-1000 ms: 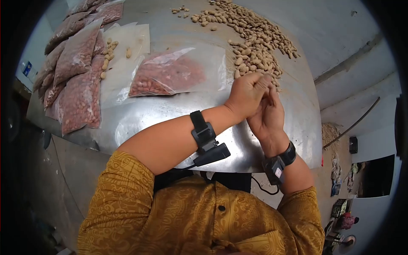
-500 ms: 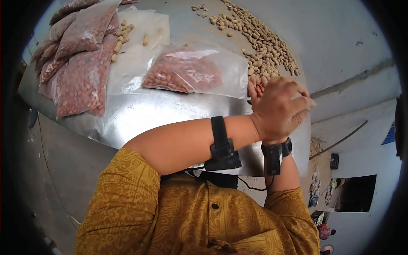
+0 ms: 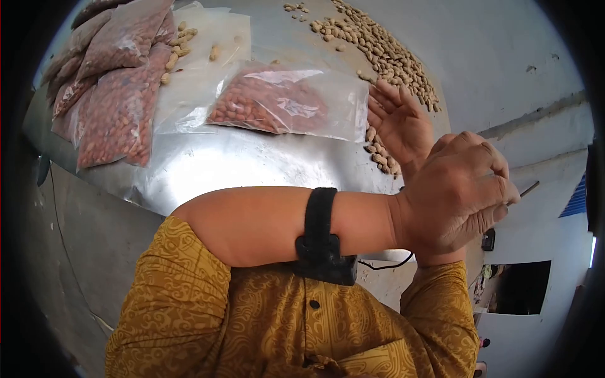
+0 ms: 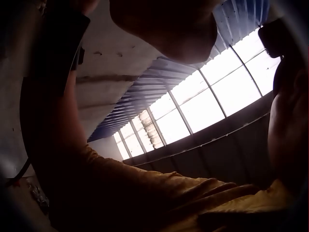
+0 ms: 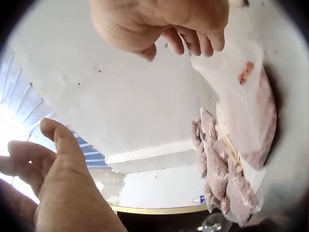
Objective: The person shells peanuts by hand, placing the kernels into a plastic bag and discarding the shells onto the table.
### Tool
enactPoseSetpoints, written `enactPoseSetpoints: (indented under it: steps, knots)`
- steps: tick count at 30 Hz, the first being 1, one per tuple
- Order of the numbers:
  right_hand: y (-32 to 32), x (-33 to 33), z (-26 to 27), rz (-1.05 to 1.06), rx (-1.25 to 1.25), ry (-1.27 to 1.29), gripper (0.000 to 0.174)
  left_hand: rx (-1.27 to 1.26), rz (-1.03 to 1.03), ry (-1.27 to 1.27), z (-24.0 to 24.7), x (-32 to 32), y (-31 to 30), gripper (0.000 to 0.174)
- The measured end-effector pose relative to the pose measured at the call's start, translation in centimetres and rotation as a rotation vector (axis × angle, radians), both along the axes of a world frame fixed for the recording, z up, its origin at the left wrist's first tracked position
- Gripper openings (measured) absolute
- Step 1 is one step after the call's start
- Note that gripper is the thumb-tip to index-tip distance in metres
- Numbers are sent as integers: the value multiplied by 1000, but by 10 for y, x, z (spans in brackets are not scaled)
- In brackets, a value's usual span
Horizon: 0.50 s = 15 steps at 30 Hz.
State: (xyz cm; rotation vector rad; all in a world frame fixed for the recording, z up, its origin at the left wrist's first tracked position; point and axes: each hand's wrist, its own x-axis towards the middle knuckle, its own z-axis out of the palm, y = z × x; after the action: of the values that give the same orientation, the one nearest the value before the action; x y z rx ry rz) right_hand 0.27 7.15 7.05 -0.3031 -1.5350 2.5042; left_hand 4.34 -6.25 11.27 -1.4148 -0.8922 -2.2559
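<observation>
In the head view the right hand (image 3: 403,129) lies palm up with its fingers extended, beside the unshelled peanuts (image 3: 381,154) and the open end of a clear bag of red kernels (image 3: 271,101). No kernels show on its palm. The left hand (image 3: 454,189) hovers in front of the right forearm, back up, its fingers bent. From the right wrist view, the left hand (image 5: 63,179) has loosely bent fingers with nothing visible in them, and the right hand (image 5: 161,21) is above the table, apart from the bag (image 5: 251,111).
Filled bags (image 3: 120,107) are piled at the table's left, beside empty clear bags (image 3: 220,38) with several peanuts on them. A long heap of unshelled peanuts (image 3: 391,53) runs along the far right of the metal table (image 3: 208,167).
My left hand has moved right and toward the body, uncovering the right hand. Red kernels seen at the right hand half a second ago no longer show there.
</observation>
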Motion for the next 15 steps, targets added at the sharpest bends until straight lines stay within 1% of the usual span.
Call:
enactPoseSetpoints:
  steps: [2,3,6,8,10,11,13,15]
  knots:
    - [28,17,-4,-81,139,41,42,-29,-34,0,-8,-2,10,15]
    - [32,27,4,-147,259,11,38,-42,-53,1,-14,-4,17,15]
    - [67,64,12,-83,796,53,34,-153,-89,-67,-35,-19,38,19]
    - [80,80,10,-144,911,-46,32,-379,-380,-235,-51,-28,44,25]
    - [90,91,6,-193,1021,-138,30,-560,-491,-396,-69,-35,52,29]
    - [92,98,8,-171,1098,-193,23,-596,-523,-470,-77,-38,55,30]
    - [93,108,7,-89,1237,-254,19,-668,-579,-618,-90,-44,60,31]
    - [84,112,10,-34,1350,-326,17,-687,-508,-659,-99,-52,61,32]
